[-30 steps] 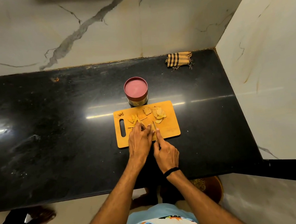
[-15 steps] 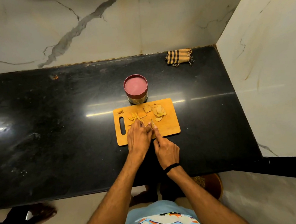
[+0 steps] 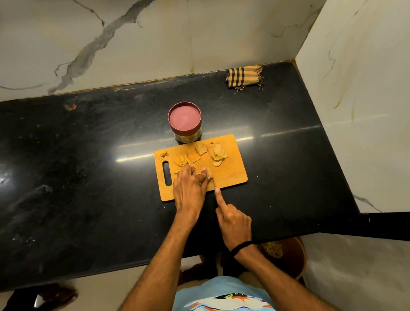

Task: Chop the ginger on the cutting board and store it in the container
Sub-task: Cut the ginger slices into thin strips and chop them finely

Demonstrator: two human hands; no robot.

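Note:
An orange cutting board [image 3: 231, 175] lies on the black counter. Flat ginger slices [image 3: 215, 153] are piled at its far right, and thin ginger strips [image 3: 183, 163] lie left of centre. My left hand [image 3: 188, 189] presses a piece of ginger down near the board's front edge, fingers curled over it. My right hand [image 3: 232, 219] grips a knife [image 3: 213, 177], index finger stretched along its spine, with the thin blade reaching onto the board just right of my left fingers. Directly behind the board stands a round container [image 3: 185, 125] with a pink lid on.
A striped folded cloth [image 3: 244, 77] lies at the counter's back right corner. Marble walls close the back and right sides. Small ginger scraps [image 3: 163, 155] sit at the board's far left corner. A brown stool [image 3: 287, 255] stands below the counter edge.
My right hand has drawn back toward me, off the board's front edge, pulling the knife along. My left hand stays on the ginger.

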